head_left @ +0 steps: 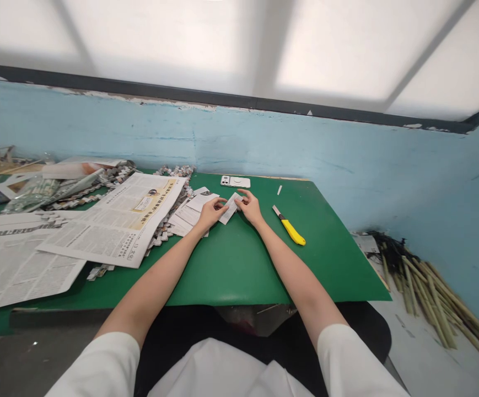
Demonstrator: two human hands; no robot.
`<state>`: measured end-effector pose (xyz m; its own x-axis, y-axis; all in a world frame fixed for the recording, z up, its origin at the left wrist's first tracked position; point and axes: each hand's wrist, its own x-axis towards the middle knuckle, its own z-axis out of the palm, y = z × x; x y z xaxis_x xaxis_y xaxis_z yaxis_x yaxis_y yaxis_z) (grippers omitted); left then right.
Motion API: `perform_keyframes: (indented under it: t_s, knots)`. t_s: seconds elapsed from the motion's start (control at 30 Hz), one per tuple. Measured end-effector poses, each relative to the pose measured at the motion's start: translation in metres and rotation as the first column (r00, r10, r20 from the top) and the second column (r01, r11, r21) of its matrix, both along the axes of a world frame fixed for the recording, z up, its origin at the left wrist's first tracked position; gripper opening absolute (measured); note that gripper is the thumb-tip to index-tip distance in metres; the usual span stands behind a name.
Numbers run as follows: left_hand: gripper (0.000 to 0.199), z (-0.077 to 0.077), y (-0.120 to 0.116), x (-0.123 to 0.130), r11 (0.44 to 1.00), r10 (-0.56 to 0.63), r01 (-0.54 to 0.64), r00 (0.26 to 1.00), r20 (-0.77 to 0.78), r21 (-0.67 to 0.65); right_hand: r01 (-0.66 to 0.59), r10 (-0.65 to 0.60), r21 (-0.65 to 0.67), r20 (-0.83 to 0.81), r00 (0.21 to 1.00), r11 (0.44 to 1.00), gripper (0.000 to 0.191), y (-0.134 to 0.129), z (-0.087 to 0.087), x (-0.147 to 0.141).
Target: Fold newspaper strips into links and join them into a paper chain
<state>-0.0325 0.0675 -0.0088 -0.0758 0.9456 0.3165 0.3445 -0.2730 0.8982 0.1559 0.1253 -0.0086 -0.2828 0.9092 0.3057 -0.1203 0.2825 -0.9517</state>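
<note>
A small rectangular piece of newspaper (230,209) is held between both hands over the green table. My left hand (212,213) is closed on its left edge, thumb and fingers meeting at the paper. My right hand (249,206) grips the upper right part of the same piece, with its index finger bent above it. Several cut newspaper pieces (185,215) lie just left of my left hand. To the right of my right hand rests a yellow-handled knife (292,231), its blade pointing up and left.
A white phone (239,182) lies beyond the hands, and a small paper strip (279,190) near the knife. Large newspaper sheets (115,220) and folded paper chains (160,234) cover the left side of the green table (231,270). Bamboo sticks (433,298) lie at the lower right.
</note>
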Motion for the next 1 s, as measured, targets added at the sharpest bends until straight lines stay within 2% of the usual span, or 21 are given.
perform_keyframes:
  t_s: [0.17, 0.37, 0.5, 0.7, 0.77, 0.87, 1.0]
  knots:
    - [0.045, -0.001, 0.001, 0.000, 1.000, -0.005, 0.005, 1.000, -0.008, -0.021, 0.006, -0.006, -0.001, 0.006, 1.000, 1.000, 0.059, 0.001, -0.001, 0.000]
    - [0.042, 0.005, -0.002, 0.003, 0.999, -0.025, 0.022, 0.997, -0.079, -0.040, 0.020, -0.020, 0.005, -0.022, 1.000, 1.000, 0.062, 0.002, -0.001, 0.001]
    - [0.047, 0.008, -0.003, 0.004, 0.996, -0.055, 0.044, 0.988, -0.144, -0.083, 0.038, -0.038, 0.008, -0.032, 0.999, 0.999, 0.064, 0.003, 0.001, 0.003]
    - [0.045, 0.009, -0.004, 0.004, 0.999, -0.046, 0.044, 0.994, -0.103, -0.025, 0.069, -0.076, -0.064, -0.106, 0.992, 0.996, 0.069, 0.001, 0.004, -0.001]
    - [0.046, 0.009, -0.005, 0.004, 0.998, -0.061, 0.061, 0.995, -0.082, -0.009, 0.027, -0.038, -0.103, -0.107, 0.994, 0.994, 0.066, -0.001, 0.004, -0.005]
    - [0.045, 0.009, -0.006, 0.004, 0.997, -0.073, 0.075, 0.991, -0.113, 0.006, -0.066, 0.065, -0.127, -0.017, 0.998, 0.990, 0.054, -0.007, 0.003, -0.011]
    - [0.042, 0.008, -0.005, 0.004, 0.996, -0.072, 0.079, 0.978, -0.196, 0.031, -0.028, 0.026, -0.119, -0.023, 0.999, 0.992, 0.043, -0.011, 0.003, -0.013]
